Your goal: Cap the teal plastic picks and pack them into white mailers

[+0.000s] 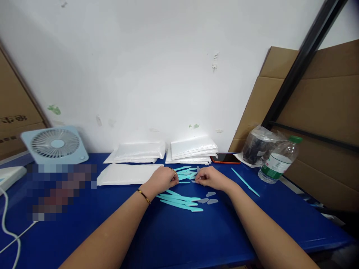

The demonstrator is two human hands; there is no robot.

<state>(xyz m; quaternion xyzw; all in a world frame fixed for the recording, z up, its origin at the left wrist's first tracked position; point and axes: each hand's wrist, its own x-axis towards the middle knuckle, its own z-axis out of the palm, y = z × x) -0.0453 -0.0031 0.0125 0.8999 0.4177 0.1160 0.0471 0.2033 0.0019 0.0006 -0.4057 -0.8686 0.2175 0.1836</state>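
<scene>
My left hand (164, 178) and my right hand (209, 178) rest on the blue table (174, 235), both curled into loose fists facing each other. Between them lies a heap of thin turquoise plastic sticks (186, 172). Each hand pinches at something from this heap; a stick seems to run between the fingers, though it is too small to be sure. More turquoise sticks (179, 201) lie in a row just in front of my left wrist. Small grey caps (209, 198) sit beside them. One long stick (245, 182) lies alone to the right.
White padded envelopes are stacked at the back (193, 149), (138, 152) and one lies flat (127, 174). A light-blue fan (56, 145) stands left. A phone (226, 158), a bagged dark object (256, 147) and a water bottle (277, 160) sit right. Cardboard (322, 112) leans against the wall.
</scene>
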